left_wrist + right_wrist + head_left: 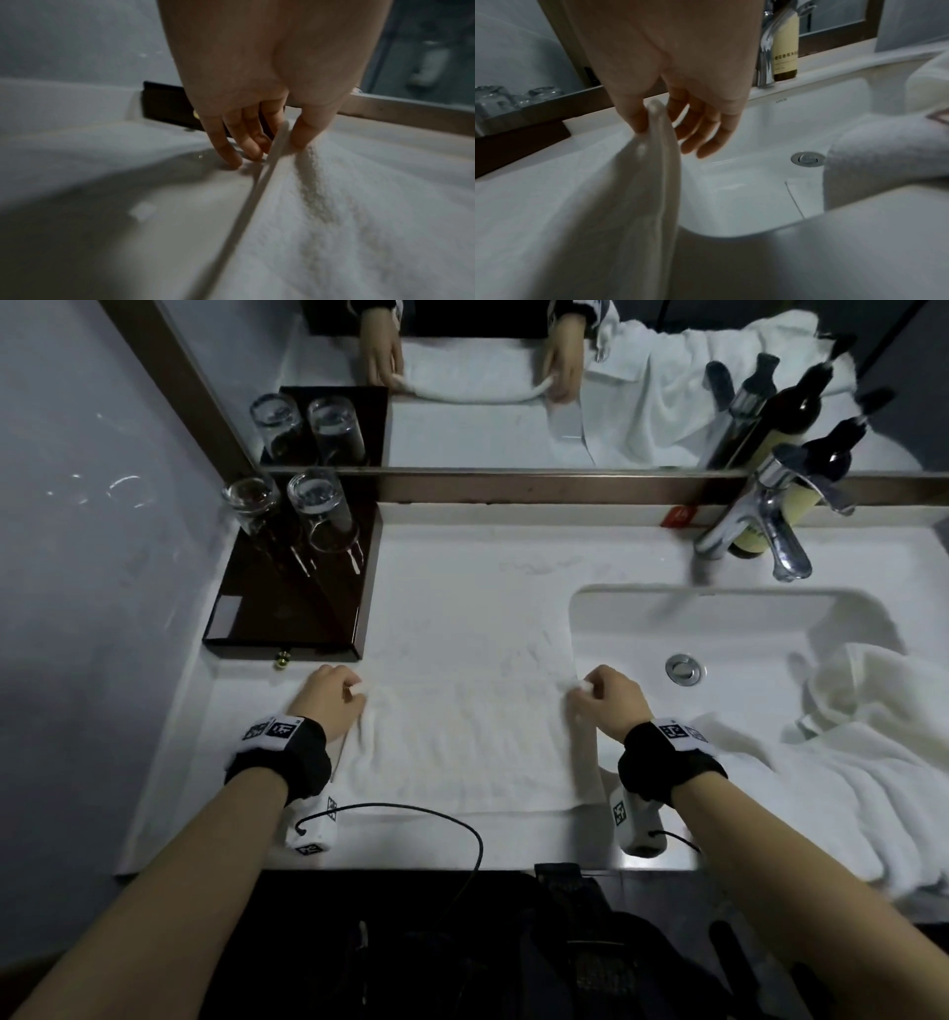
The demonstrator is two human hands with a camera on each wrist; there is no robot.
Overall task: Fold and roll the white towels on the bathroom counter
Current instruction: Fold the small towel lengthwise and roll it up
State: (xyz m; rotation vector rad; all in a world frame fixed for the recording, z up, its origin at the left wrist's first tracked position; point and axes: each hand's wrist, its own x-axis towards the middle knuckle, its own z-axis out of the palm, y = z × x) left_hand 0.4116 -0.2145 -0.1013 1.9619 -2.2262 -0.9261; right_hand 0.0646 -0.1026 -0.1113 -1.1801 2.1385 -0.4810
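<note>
White towel (462,737) pinched by L hand (328,698), R hand (611,698).

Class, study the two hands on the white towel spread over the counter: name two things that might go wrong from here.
1. The right hand pinches the flat white terry towel at the edge of the white rectangular sink basin; a slack corner might drop in.
2. The left hand pinches the opposite edge near the dark glossy tray holding two clear upturned glasses; a wide sweep might knock it.
</note>
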